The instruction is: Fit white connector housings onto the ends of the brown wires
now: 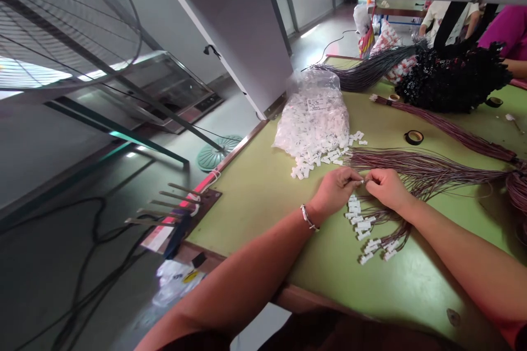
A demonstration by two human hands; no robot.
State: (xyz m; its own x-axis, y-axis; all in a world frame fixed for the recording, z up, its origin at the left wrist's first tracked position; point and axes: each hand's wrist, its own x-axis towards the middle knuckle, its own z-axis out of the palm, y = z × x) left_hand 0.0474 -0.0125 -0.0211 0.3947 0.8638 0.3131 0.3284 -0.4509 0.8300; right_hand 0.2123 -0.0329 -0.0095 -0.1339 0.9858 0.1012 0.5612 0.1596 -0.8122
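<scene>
My left hand (338,189) is closed in a pinch on a small white connector, of which only a bit shows at the fingertips. Close beside it, my right hand (385,186) pinches too, seemingly on the end of a thin wire, mostly hidden by the fingers. Past both hands lies a bundle of loose brown wires (411,162). Nearer to me, several wires with white connectors (364,225) on their ends rest on the green table (255,197). Loose white connectors (302,169) spill from a clear plastic bag (315,112) beyond my left hand.
A black tape roll (414,137), another wire bundle (453,126) and a heap of black parts (453,77) occupy the far right. A metal pronged rack (177,205) is fixed at the left table edge. A fan (74,22) stands left; people sit beyond.
</scene>
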